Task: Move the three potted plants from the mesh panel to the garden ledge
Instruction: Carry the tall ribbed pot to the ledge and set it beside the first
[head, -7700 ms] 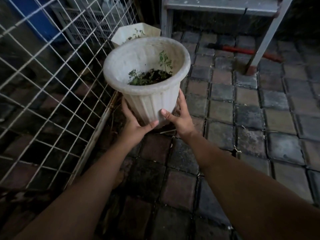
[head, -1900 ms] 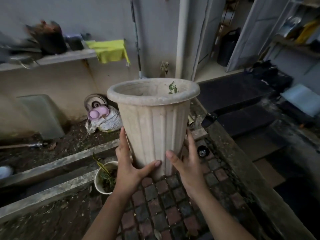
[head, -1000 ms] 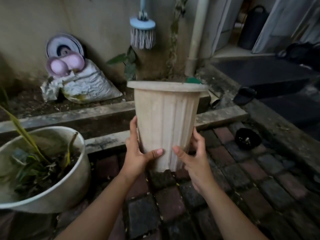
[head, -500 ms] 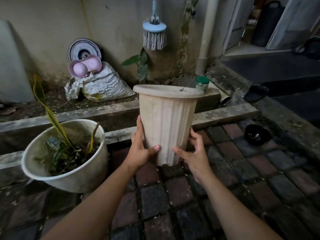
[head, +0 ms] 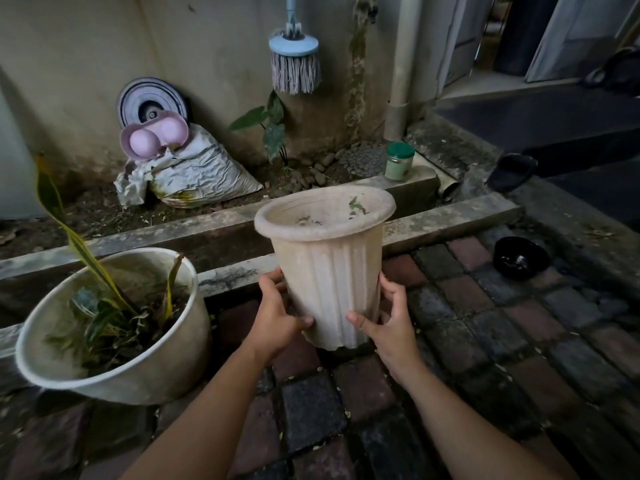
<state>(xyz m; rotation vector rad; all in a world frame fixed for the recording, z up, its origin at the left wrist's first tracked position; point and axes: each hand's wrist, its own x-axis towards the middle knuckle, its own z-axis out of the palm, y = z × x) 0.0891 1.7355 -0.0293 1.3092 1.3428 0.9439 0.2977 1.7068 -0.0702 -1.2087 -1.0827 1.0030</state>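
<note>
both hands grip the ribbed pot low on its wall: left hand wrapped round the left side w/ thumb on the front, right hand mirrored on the right side. holding near the base prob makes sense bc the pot flares toward the rim, so the narrow bottom is what the palms can close around, and two hands keep it upright so soil doesn't tip out. pot is held just above the brick paving, right in front of the garden ledge, not yet on it. its base looks clear of the bricks, but can't be sure it isn't touching at the far side.

a wide bowl planter w/ a long striped leaf leans against the ledge to the left, near but apart from the left hand. looks like one already moved, though that's a guess. leaves room on the ledge to the right of it for the ribbed pot.

hard to see: inside the ribbed pot only a tiny sprig and a bit of dark soil show, the rest is hidden by the rim. the mesh panel isn't in view at all, so no telling how many pots remain there. a green-lidded jar sits on the far curb; contents unreadable. small black dish on the bricks at right, blurry.
</note>
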